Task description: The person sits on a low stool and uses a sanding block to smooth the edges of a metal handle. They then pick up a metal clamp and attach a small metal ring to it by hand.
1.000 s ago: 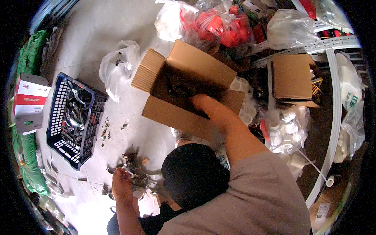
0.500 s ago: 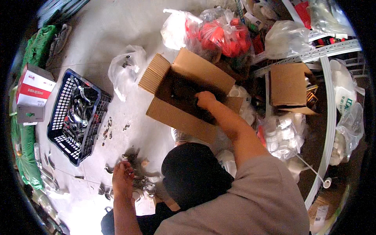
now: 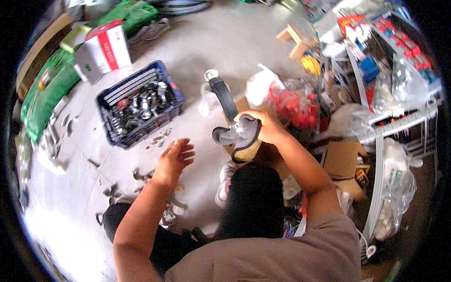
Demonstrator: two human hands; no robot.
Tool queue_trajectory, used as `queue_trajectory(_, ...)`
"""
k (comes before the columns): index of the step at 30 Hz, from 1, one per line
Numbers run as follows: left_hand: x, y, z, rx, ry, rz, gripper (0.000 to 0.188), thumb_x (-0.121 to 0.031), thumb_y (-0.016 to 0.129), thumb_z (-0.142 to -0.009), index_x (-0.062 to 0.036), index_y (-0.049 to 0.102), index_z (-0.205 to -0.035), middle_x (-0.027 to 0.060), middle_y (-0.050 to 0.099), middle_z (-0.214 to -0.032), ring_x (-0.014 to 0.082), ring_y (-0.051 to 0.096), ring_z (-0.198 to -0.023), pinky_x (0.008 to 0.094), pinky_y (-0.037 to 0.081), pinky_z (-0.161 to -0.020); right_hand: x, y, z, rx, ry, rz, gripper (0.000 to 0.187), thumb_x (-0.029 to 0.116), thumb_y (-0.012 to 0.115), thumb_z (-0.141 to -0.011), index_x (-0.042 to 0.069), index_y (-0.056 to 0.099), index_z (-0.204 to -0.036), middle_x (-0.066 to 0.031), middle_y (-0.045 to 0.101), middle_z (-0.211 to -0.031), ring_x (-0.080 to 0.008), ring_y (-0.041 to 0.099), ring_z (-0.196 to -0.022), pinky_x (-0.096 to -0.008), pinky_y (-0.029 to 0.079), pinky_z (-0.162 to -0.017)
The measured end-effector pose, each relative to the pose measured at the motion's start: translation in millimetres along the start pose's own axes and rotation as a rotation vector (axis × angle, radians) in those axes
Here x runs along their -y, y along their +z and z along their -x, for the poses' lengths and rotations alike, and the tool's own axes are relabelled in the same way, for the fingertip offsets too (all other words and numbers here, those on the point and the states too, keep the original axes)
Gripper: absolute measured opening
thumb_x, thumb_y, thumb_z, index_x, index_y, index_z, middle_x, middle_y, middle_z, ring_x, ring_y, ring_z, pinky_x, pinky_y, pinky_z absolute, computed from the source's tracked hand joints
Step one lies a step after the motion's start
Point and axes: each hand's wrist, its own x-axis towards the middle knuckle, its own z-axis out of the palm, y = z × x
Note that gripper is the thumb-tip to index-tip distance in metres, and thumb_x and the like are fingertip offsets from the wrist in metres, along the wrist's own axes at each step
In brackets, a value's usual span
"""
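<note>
My right hand grips a dark grey padded piece with a yellowish side, raised in front of me above an open cardboard box. From the piece a black strap sticks out away from me, with a shiny metal fitting at its far end. What exactly the piece is, I cannot tell. My left hand hangs in the air to the left, fingers apart and holding nothing. Below it, loose metal parts lie scattered on the floor. My right hand and the padded piece hide much of the box.
A dark blue plastic basket full of metal parts stands at the left, near a white and red carton and a green bundle. Bagged red items and metal shelving line the right side.
My right hand has come up out of the box with the padded piece and its strap. My left hand has risen off the metal parts and opened. The view has turned.
</note>
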Motion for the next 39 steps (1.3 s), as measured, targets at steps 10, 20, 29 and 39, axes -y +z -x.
queue_trajectory(10, -60.4, -4.7, 37.8, 0.335, 0.222, 0.629, 0.051, -0.049, 0.030, -0.089, -0.0143, 0.037, -0.125, 0.0070, 0.053, -0.105, 0.0211, 0.052, -0.091, 0.0347, 0.043, -0.079, 104.0, 125.6, -12.7, 0.391, -0.021, -0.394, 0.021, 0.013, 0.053, -0.081, 0.001, 0.058, -0.098, -0.0058, 0.060, -0.096, -0.0128, 0.054, -0.091, -0.0269, 0.041, -0.084)
queue_trajectory(20, -61.5, -17.0, 68.4, 0.051, 0.161, 0.701, 0.050, -0.051, 0.035, -0.086, -0.0064, 0.047, -0.105, 0.0050, 0.053, -0.080, 0.0157, 0.050, -0.066, 0.0261, 0.046, -0.057, 113.1, 111.3, -34.9, -0.431, 0.168, -0.718, 0.018, 0.020, 0.054, -0.082, 0.010, 0.058, -0.097, -0.0073, 0.060, -0.082, -0.0174, 0.058, -0.070, -0.0302, 0.050, -0.066)
queue_trajectory(29, -24.2, -2.8, 73.5, -0.013, 0.071, 0.411, 0.069, -0.063, 0.025, -0.083, -0.0073, 0.044, -0.119, 0.0080, 0.053, -0.115, 0.0271, 0.051, -0.103, 0.0390, 0.043, -0.085, 85.5, 182.9, -34.5, 0.097, 0.201, 0.309, 0.049, 0.025, 0.050, -0.080, 0.007, 0.033, -0.123, -0.0237, 0.053, -0.107, -0.0374, 0.054, -0.095, -0.0433, 0.042, -0.080)
queue_trajectory(39, -4.4, 18.8, 80.8, -0.163, -0.158, 0.257, 0.056, -0.063, 0.028, -0.083, -0.0093, 0.046, -0.087, 0.0046, 0.049, -0.064, 0.0157, 0.047, -0.051, 0.0274, 0.038, -0.046, 51.6, 98.6, -73.7, -0.932, -0.281, -0.440, 0.020, 0.014, 0.040, -0.088, 0.009, 0.048, -0.105, -0.0070, 0.052, -0.097, -0.0167, 0.051, -0.091, -0.0274, 0.043, -0.081)
